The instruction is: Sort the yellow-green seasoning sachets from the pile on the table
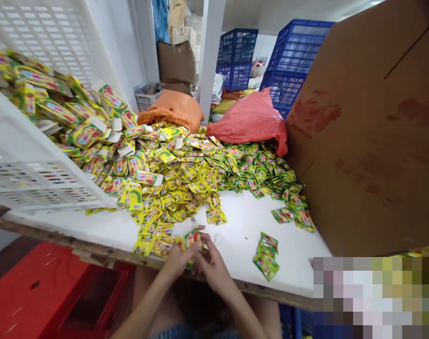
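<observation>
My left hand (178,261) is closed around a small yellow and green carton (188,238), its white end flap standing up. Close against the carton's right side is my right hand (214,269), fingers bent; whatever lies between them is hidden. A bit of green shows below the carton between the hands. Yellow sachets (166,202) are heaped just beyond and to the left of my hands. Farther back on the right spreads a pile of green sachets (260,167). A few green sachets (266,258) lie apart on the white tabletop (235,235), right of my hands.
A tilted white crate (44,141) at left spills small cartons (90,132) onto the table. Behind the piles lie an orange sack (175,108) and a red sack (251,117). A large cardboard box (373,141) stands at right. A red stool (34,292) is below left.
</observation>
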A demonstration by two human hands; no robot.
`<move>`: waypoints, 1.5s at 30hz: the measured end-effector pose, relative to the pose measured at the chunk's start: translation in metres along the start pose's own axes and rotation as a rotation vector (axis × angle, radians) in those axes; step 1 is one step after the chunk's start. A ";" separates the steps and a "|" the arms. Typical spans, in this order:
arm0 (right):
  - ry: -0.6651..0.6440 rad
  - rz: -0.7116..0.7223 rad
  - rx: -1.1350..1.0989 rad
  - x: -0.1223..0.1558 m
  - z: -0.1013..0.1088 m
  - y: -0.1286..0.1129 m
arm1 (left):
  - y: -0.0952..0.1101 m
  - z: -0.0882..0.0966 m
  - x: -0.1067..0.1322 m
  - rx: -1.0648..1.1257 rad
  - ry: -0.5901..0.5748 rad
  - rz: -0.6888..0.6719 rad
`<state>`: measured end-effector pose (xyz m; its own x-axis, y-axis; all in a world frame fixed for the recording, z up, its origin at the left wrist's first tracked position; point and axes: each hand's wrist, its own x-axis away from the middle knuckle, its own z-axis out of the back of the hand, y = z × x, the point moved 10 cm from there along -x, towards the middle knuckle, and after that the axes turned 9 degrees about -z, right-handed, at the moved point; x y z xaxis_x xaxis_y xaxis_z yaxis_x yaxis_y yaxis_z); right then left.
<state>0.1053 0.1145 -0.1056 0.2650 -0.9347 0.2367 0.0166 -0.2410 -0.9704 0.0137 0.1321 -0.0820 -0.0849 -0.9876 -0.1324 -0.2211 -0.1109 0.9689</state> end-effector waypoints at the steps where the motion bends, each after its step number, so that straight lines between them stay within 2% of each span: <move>1: 0.027 0.009 0.123 0.004 0.015 -0.003 | -0.005 0.004 0.000 0.018 0.036 0.014; 2: 0.097 0.010 0.273 0.008 0.040 -0.007 | -0.010 0.008 0.001 0.047 0.069 0.025; 4: 0.431 -0.059 0.594 0.022 0.123 -0.012 | -0.017 0.014 0.001 0.114 0.110 0.053; 5: 0.672 -0.171 0.754 0.036 0.173 -0.013 | -0.020 0.017 0.001 0.139 0.127 0.068; 6: 0.856 -0.324 0.900 0.051 0.217 -0.009 | -0.023 0.018 0.002 0.149 0.138 0.081; 8: 0.945 -0.476 0.951 0.063 0.273 0.003 | -0.028 0.019 0.002 0.130 0.148 0.095; 9: 0.920 -0.532 0.957 0.063 0.289 0.012 | -0.029 0.018 0.002 0.113 0.149 0.097; 11: 0.827 -0.565 0.944 0.054 0.301 0.029 | -0.033 0.017 0.002 0.077 0.152 0.100; 13: 0.766 -0.552 0.943 0.043 0.298 0.037 | -0.035 0.016 0.003 0.054 0.157 0.102; 19: 0.788 -0.501 0.969 0.031 0.277 0.033 | -0.029 0.017 0.006 0.037 0.139 0.095; 22: 0.760 -0.431 0.956 0.030 0.266 0.025 | -0.027 0.020 0.006 -0.005 0.160 0.106; 25: 0.746 -0.314 0.932 0.022 0.249 0.008 | -0.031 0.016 0.005 0.017 0.132 0.111; 27: 0.722 -0.215 0.894 0.007 0.229 -0.006 | -0.034 0.014 0.004 0.047 0.117 0.106; 30: 0.699 -0.087 0.837 -0.028 0.185 -0.021 | -0.038 0.014 0.004 0.077 0.126 0.100; 34: 0.760 -0.051 0.830 -0.066 0.127 -0.023 | -0.041 0.018 0.006 0.057 0.152 0.097; 36: 0.795 -0.046 0.830 -0.076 0.107 -0.022 | -0.042 0.021 0.008 0.044 0.169 0.100; 39: 0.801 -0.002 0.826 -0.080 0.090 -0.028 | -0.042 0.024 0.009 0.017 0.171 0.076; 42: 0.698 0.065 0.829 -0.079 0.082 -0.039 | -0.043 0.023 0.008 0.005 0.144 0.044; 45: 0.467 0.137 0.860 -0.068 0.070 -0.044 | -0.044 0.023 0.008 0.018 0.135 0.054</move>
<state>0.1545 0.2071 -0.0826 -0.0873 -0.9941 -0.0645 0.7583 -0.0243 -0.6514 0.0000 0.1314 -0.1306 0.0344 -0.9981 -0.0501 -0.2369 -0.0569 0.9699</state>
